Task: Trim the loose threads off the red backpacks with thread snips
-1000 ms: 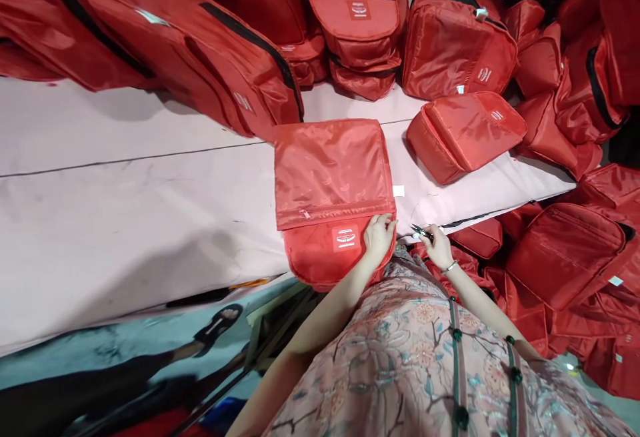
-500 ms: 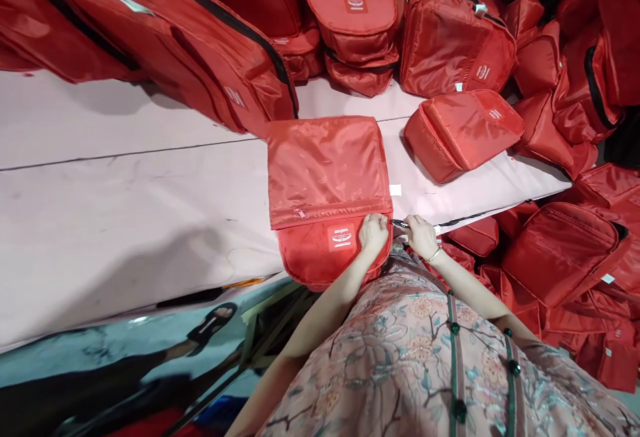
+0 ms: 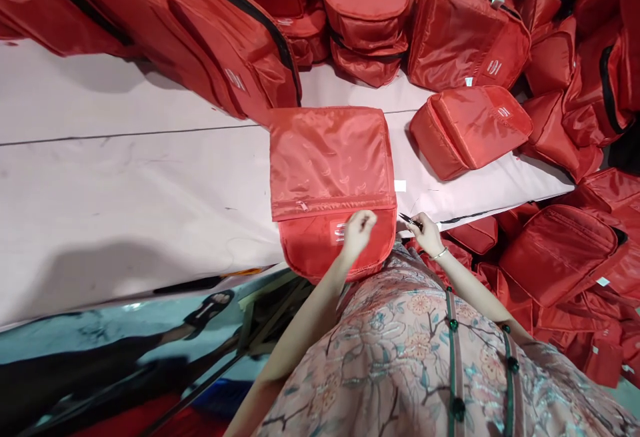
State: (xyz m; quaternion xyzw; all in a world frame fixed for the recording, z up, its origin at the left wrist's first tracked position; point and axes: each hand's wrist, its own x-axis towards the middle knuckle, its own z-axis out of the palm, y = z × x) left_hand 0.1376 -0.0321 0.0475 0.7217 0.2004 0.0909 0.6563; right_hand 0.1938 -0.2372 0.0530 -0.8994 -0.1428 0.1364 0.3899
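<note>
A flat red bag [image 3: 327, 150] lies in front of me, its zipper [image 3: 340, 205] running across it. A printed patch [image 3: 339, 231] on its lower part is partly covered by my left hand [image 3: 359, 231]. That hand is over the bag with thumb and fingertips pinched together; anything between them is too small to make out. Just right of the bag's edge, my right hand [image 3: 427, 233] grips dark thread snips [image 3: 411, 221], their points toward the bag. A white tag [image 3: 400, 185] sticks out from the bag's right side.
Red bags are piled along the far side, including a large one [image 3: 215, 43] at left. A boxy red bag [image 3: 473, 130] rests on the pink tabletop [image 3: 125, 190] to the right. More red bags [image 3: 560, 250] heap below the table edge. A person's foot [image 3: 213, 307] shows lower left.
My right hand brought the snips to the bag's right edge beside my left hand, then drew back slightly. My left hand has come off that edge and shifted left over the bag.
</note>
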